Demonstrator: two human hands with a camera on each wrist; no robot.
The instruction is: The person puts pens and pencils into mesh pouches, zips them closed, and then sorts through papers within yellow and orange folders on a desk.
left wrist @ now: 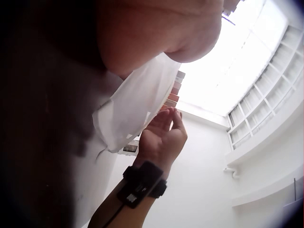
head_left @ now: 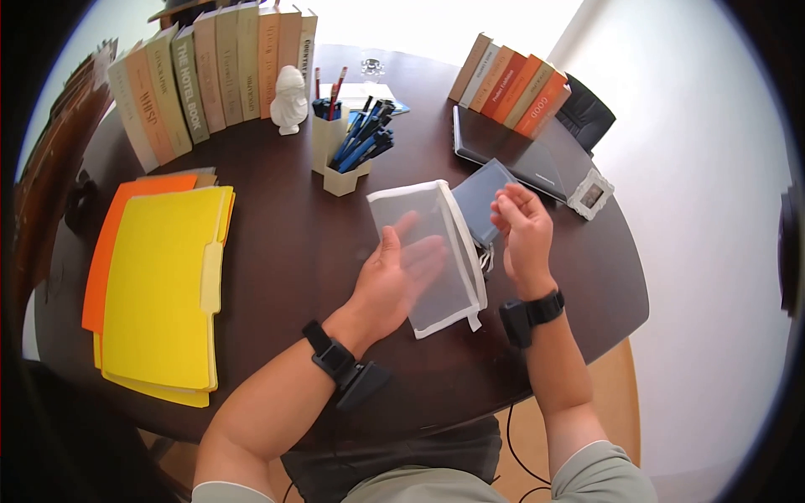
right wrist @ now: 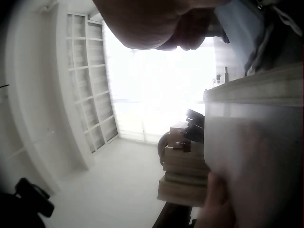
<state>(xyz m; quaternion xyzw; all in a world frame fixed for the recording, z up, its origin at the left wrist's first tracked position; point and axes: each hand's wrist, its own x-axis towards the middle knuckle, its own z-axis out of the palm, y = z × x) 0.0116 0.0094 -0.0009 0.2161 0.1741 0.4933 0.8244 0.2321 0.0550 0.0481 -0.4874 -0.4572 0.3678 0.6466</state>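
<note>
A translucent mesh zip pouch [head_left: 436,293] with white trim is tilted up over the table, its trimmed long side towards the right. My left hand [head_left: 390,281] supports it with straight fingers, which show blurred through the mesh; the thumb stands up by its left edge. To the right of the pouch is my right hand [head_left: 524,230], raised, fingers loosely bent and nothing visible in them. Below that hand lies a flat blue-grey case [head_left: 486,197], partly hidden by the pouch. Black and white cord-like pieces [head_left: 486,258] show beside the pouch's trim.
Yellow folders [head_left: 163,285] over orange ones lie at left. Behind are a row of books [head_left: 226,75], a white bust [head_left: 289,101] and a pen holder [head_left: 340,180]. More books [head_left: 511,88], a closed laptop [head_left: 511,151] and a small picture frame [head_left: 591,194] occupy the right.
</note>
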